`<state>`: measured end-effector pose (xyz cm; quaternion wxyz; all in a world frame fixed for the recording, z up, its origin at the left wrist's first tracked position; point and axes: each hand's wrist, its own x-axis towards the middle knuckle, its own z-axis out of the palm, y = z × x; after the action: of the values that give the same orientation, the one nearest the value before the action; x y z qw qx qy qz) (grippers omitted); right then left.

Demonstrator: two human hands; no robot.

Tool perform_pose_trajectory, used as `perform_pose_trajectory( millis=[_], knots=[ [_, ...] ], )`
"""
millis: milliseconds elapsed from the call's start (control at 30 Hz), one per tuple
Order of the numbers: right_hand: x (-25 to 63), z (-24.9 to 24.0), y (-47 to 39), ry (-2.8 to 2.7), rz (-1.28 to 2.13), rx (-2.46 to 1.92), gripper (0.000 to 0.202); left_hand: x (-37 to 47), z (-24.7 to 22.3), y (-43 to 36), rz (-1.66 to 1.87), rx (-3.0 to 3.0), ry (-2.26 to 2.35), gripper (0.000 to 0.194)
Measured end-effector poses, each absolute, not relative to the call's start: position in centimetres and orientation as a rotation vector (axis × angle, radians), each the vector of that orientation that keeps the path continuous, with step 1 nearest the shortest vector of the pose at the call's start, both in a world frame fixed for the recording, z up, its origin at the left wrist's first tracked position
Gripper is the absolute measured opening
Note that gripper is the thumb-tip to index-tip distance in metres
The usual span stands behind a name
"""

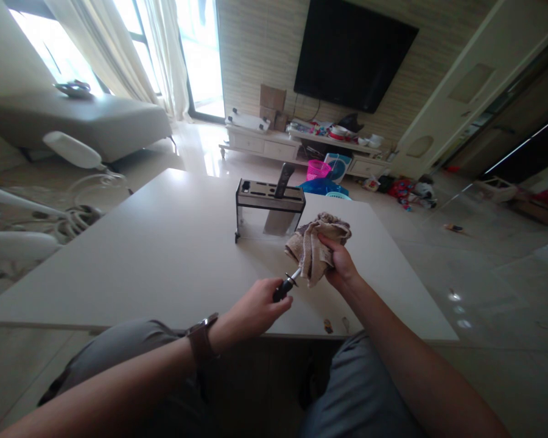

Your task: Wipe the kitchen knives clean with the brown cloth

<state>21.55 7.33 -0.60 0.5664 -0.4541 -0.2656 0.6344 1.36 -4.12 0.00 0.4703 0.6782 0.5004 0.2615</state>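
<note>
My left hand is closed round the black handle of a sharpening steel, which has a small guard and a thin pale rod. The rod runs up into a bunched brown and beige towel, and its far end is hidden there. With fingers wrapped in the cloth, my right hand grips the towel around the rod. Just behind stands a knife block with a slotted top and see-through sides. A cleaver with a black handle is upright in it, its wide blade visible below.
The white table spans the space before my knees. Two small objects lie near its front edge. Beyond it are a pink basket, a low cabinet and a wall television. White chairs stand at left.
</note>
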Motion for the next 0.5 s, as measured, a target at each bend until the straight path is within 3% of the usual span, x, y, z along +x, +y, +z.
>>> perform_pose_trajectory(
  millis=[500],
  knots=[
    [21.49,-0.48,7.27,-0.625,1.501,-1.087,0.021,1.47,-0.15,-4.11,0.640,1.670,1.232,0.025]
  ],
)
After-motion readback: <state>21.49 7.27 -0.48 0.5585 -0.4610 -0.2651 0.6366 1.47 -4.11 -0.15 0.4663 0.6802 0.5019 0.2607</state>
